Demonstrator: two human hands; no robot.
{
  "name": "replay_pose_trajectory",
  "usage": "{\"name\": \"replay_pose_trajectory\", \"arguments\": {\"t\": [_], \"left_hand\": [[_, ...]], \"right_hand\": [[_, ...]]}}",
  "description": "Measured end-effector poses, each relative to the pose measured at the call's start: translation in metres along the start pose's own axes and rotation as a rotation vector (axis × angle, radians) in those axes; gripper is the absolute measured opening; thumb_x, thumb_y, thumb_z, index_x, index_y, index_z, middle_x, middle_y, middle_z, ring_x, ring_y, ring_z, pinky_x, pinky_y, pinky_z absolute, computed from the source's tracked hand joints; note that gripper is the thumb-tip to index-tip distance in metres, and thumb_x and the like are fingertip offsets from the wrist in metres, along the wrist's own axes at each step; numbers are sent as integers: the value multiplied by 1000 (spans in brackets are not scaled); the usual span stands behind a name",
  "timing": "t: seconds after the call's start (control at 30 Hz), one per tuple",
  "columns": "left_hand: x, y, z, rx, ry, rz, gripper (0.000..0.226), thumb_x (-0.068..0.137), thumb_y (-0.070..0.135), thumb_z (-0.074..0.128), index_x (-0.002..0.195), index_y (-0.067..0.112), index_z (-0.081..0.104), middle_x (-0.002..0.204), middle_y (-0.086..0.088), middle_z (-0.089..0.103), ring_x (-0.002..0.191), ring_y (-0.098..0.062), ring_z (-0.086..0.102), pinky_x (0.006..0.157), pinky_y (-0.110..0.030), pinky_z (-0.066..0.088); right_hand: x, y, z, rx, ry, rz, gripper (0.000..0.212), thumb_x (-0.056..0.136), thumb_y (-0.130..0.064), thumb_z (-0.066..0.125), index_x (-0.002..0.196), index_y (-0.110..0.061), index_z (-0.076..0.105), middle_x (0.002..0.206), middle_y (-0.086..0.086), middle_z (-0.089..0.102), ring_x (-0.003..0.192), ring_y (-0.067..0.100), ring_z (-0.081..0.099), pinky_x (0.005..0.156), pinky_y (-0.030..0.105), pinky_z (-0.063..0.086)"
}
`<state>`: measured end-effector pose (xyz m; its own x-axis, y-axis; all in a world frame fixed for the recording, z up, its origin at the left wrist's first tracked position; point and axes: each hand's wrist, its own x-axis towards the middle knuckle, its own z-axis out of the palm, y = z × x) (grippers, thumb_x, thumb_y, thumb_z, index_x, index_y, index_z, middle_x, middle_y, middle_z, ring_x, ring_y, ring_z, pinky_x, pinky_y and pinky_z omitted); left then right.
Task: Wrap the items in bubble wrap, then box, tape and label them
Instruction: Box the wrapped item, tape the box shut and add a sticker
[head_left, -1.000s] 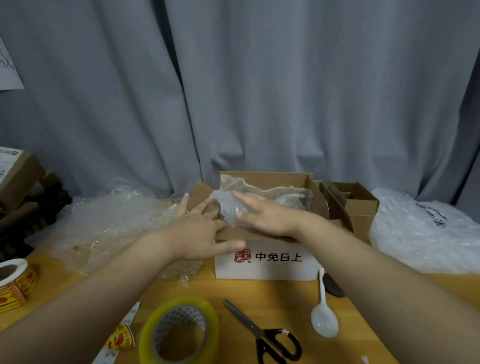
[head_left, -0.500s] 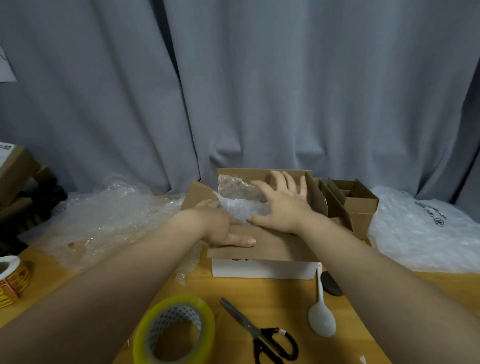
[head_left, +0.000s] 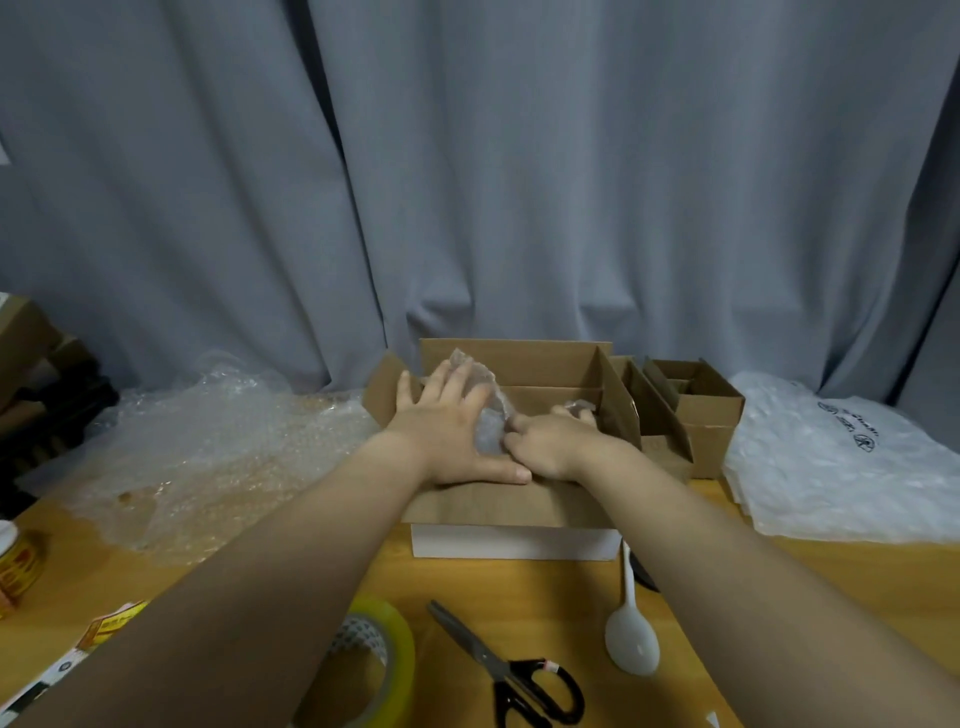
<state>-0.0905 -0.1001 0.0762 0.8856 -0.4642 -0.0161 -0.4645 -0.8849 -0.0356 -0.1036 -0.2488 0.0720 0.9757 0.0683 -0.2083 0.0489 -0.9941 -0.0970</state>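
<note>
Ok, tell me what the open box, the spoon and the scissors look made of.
Open box: corrugated cardboard by its look, matte brown inside, white outer face. Spoon: probably plastic, plain white with a soft sheen. Scissors: dull grey blades, likely metal; glossy black handles, likely plastic.

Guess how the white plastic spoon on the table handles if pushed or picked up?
The white spoon looks thin and plastic, so probably very light and easily skidded across the smooth wooden table. Its slim handle likely flexes. Resting on its rounded bowl, it may rock or spin when nudged.

A grey curtain (head_left: 519, 182) hangs behind a wooden table (head_left: 545, 597) — plastic bags (head_left: 841, 467) far right.
</note>
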Motion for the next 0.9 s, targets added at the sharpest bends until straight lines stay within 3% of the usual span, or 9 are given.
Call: {"name": "replay_pose_trajectory", "arguments": {"t": [0.1,0.17,0.27,0.4,0.5,0.63,0.73,0.8,0.9], "left_hand": [[0,3,-6,35,-293,-97,110,61,96,21,150,33,9,159,-3,11,147,-23,-5,110,-58,-17],[0,5,-15,65,-310,-103,106,64,94,16,150,31,16,158,-5,17,147,-25,2,111,-58,-14],[-11,8,-33,209,-67,-29,86,78,82,25,144,28,35,151,-6,34,141,-27,23,115,-55,0],[-26,-12,-48,243,363,-178,67,84,63,49,136,20,39,142,-12,35,129,-34,35,108,-50,27],[-31,-27,-48,-232,377,-267,68,87,40,62,140,15,28,135,-19,40,115,-39,49,88,-42,42],[-23,-29,-32,-498,373,-314,63,90,19,58,143,7,26,120,-15,59,107,-31,57,78,-34,43],[-19,-26,-23,-524,421,-295,39,87,8,51,126,9,49,111,-13,65,102,-30,59,70,-28,38],[-21,-26,-19,-571,443,-265,37,88,7,49,124,12,54,112,-10,66,103,-28,59,71,-24,36],[-26,-29,-10,-646,400,-158,46,92,17,53,137,15,45,126,-5,60,112,-21,57,83,-23,42]], "right_hand": [[-2,4,1,141,35,18,39,96,-37,29,128,-17,39,132,16,52,125,34,41,101,46,28],[-5,6,0,187,137,-13,35,97,-35,33,125,-16,41,126,15,58,116,32,51,97,44,38],[-17,8,-8,50,462,-88,27,94,-32,44,118,-19,52,117,6,62,110,27,53,95,39,40],[-35,28,-28,-213,790,52,35,88,-37,53,117,-19,57,128,9,49,123,30,39,106,45,18],[-43,41,-33,-301,683,101,38,89,-34,54,122,-15,56,130,12,44,126,33,34,108,44,19],[-32,9,-26,-140,478,-205,44,93,-35,50,131,-12,50,129,9,50,122,29,44,99,39,39],[-6,-21,-17,124,212,-197,73,91,-43,49,152,-17,17,158,7,22,144,28,19,118,46,15],[8,-27,-12,190,94,-113,77,92,-52,42,153,-31,0,162,-3,0,148,26,-1,116,55,-6],[19,-23,-1,142,-57,-58,63,94,-60,23,151,-42,3,161,-10,-1,148,29,-1,113,63,-5]]}}
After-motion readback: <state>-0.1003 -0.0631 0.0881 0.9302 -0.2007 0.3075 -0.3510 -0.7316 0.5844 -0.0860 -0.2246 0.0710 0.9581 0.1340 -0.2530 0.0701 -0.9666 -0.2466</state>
